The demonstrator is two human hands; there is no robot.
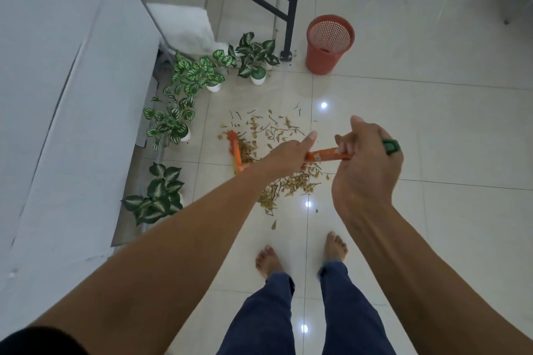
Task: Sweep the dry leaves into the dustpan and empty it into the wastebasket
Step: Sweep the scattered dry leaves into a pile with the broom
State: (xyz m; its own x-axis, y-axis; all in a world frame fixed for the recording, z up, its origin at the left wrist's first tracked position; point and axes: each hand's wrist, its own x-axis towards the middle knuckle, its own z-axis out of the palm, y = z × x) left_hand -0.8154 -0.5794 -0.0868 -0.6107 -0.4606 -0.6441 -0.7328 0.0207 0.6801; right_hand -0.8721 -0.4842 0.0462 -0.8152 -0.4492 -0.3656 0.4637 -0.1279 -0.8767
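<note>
On the floor: our dry leaves (277,158) lie scattered before our bare feet.
Left hand (288,154): closed around the orange broom (326,154) handle.
Right hand (366,155): clasps the handle's upper end.
Wastebasket (328,45): upright, well beyond the leaves.

Floor right of the dry leaves (277,158) is wide open for me; potted plants (184,86) crowd their left, wastebasket (329,44) stands well beyond them.

I saw an orange broom (323,155) with a green handle cap (390,146), tan-brown dry leaves (277,135) on glossy white floor tiles (418,130), a red-orange mesh wastebasket (328,46), green-and-white striped plants (196,73), and dark blue trousers (346,311).
</note>
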